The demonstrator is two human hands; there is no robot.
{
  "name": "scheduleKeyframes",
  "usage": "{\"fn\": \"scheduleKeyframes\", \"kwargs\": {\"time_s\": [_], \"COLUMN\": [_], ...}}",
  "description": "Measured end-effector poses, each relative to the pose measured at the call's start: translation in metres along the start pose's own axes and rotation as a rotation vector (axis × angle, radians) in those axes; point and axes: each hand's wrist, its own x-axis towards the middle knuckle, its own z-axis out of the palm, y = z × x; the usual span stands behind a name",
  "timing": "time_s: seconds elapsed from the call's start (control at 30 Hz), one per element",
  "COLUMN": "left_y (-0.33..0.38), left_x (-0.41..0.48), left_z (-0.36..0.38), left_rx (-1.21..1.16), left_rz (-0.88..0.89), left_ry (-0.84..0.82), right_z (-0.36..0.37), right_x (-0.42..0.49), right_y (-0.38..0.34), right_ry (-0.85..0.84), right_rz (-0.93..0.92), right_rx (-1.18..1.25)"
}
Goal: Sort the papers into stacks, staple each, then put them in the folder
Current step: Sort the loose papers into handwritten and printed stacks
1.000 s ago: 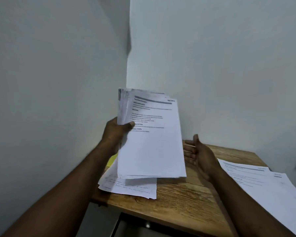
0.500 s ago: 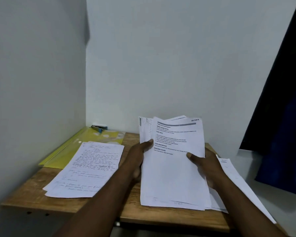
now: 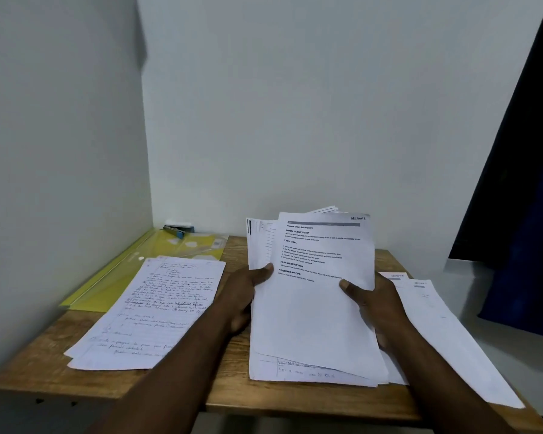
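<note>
Atop held papers point(image 3: 314, 308): "SECTION 2", "TASK GOAL"

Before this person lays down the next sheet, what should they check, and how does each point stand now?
1. Both hands grip the held bundle: left hand, right hand: ok.
2. Top sheet readable, a printed page: ok.
3. Handwritten stack lies flat on the table: ok.
4. Printed stack fully on the table: not ok, overhangs the right edge.
5. Stapler on the yellow folder within view: ok.
6. Bundle's remaining sheets all sorted: cannot tell.
</note>
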Motion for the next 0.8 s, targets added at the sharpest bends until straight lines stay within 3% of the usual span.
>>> {"fn": "scheduleKeyframes", "kwargs": {"time_s": [0.33,0.8], "left_y": [0.011,0.032], "left_x": [-0.008,-0.017], "left_z": [-0.027,-0.057], "left_rx": [0.131,0.175], "left_rz": [0.143,0.096], "left_ry": [0.083,0.147], "right_z": [0.027,0.065], "right_x": [-0.001,-0.014], "right_y": [-0.001,-0.005], "right_ry": [-0.027,-0.059], "right_rz": [-0.005,-0.017], "right_rx": [-0.029,0.005]}}
